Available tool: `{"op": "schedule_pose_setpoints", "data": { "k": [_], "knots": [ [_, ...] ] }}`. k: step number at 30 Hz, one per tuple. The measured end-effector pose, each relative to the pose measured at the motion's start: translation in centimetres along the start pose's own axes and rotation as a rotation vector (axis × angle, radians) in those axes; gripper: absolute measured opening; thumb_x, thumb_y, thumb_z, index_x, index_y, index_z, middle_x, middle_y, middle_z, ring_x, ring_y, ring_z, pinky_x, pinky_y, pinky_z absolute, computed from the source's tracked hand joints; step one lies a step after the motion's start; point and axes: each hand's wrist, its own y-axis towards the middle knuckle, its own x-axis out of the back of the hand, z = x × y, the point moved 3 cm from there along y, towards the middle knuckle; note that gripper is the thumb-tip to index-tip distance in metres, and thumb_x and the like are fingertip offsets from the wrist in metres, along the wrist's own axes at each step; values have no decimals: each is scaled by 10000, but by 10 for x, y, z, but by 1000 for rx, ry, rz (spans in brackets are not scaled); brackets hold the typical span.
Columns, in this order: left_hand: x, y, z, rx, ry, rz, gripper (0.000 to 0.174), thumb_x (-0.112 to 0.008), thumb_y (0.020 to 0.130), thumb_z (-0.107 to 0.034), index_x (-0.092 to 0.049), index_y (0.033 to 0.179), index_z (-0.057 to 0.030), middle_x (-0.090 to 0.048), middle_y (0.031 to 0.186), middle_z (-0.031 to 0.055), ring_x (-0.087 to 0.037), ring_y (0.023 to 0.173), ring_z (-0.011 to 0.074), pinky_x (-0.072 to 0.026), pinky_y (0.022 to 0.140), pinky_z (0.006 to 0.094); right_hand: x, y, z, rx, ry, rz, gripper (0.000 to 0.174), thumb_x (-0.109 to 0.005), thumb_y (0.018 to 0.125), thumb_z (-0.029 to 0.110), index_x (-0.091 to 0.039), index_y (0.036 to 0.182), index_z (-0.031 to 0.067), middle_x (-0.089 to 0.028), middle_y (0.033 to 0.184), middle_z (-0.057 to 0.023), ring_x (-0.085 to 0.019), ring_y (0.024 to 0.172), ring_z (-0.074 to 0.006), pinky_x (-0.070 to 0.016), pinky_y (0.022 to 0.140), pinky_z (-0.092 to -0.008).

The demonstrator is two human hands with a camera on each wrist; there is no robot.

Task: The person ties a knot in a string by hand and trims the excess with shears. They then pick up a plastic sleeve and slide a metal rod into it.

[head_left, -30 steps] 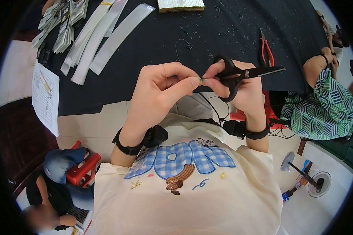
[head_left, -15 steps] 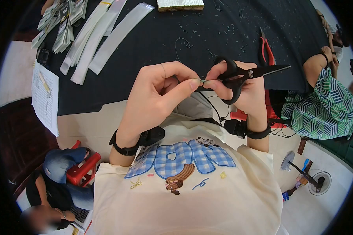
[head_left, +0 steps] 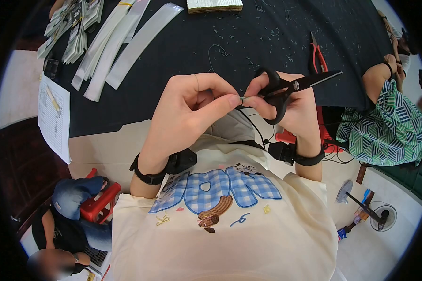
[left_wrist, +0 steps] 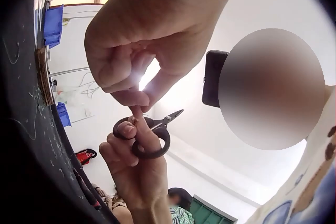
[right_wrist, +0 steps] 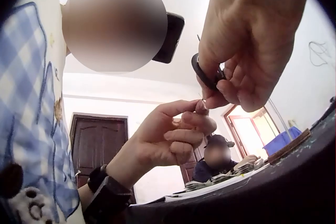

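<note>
In the head view my left hand (head_left: 185,112) pinches a short, thin greenish thread (head_left: 243,99) between thumb and forefinger. The right hand (head_left: 297,107) meets it fingertip to fingertip, pinching the thread's other side. Black scissors (head_left: 296,86) hang on the right hand, its thumb and forefinger through the handle loops. Their blades point away to the right, toward the far side of that hand. The left wrist view shows the scissors (left_wrist: 152,150) beneath the left hand (left_wrist: 152,35), blades slightly parted. Most of the thread is hidden by the fingertips.
A black-covered table (head_left: 173,61) lies beyond the hands, strewn with thread snippets. On it are red-handled pliers (head_left: 320,58), clear plastic strips (head_left: 140,44), bundled packets (head_left: 77,40), a white-topped block (head_left: 214,5) and a paper sheet with a pen (head_left: 54,117). Other people sit nearby.
The scissors have swung a little on the right hand, their tips now angled further up the view. Both hands keep their pinch at nearly the same spot.
</note>
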Motion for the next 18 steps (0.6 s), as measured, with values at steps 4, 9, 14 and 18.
{"op": "schedule_pose_setpoints", "data": {
  "k": [4,9,14,18],
  "knots": [
    [-1,1,-2,13,-22,11,76,-595,772,-39,-608,761,35,-535,687,19,-452,595,47,-319,518,179,1,0,0,18,-31,12,122,-700,686,69,-633,775,19,-613,674,-38,-579,587,-124,-449,557,-226],
    [-2,2,-2,10,-72,33,75,-589,762,-33,-597,748,40,-516,679,14,-441,598,49,-311,523,185,-1,1,-1,9,-48,34,115,-699,686,73,-635,767,24,-606,659,-33,-565,563,-121,-428,528,-228],
    [-3,4,-2,33,-136,54,98,-597,754,-57,-589,739,39,-508,677,12,-435,605,50,-307,532,188,-2,0,-2,20,3,9,110,-698,690,74,-636,766,24,-604,649,-36,-566,559,-122,-434,533,-227],
    [-3,6,5,28,-156,57,116,-602,752,-81,-586,733,32,-485,654,-1,-416,585,49,-290,518,190,-1,1,-2,30,4,29,109,-696,693,72,-635,769,21,-605,650,-39,-568,562,-122,-439,540,-229]
  ]
}}
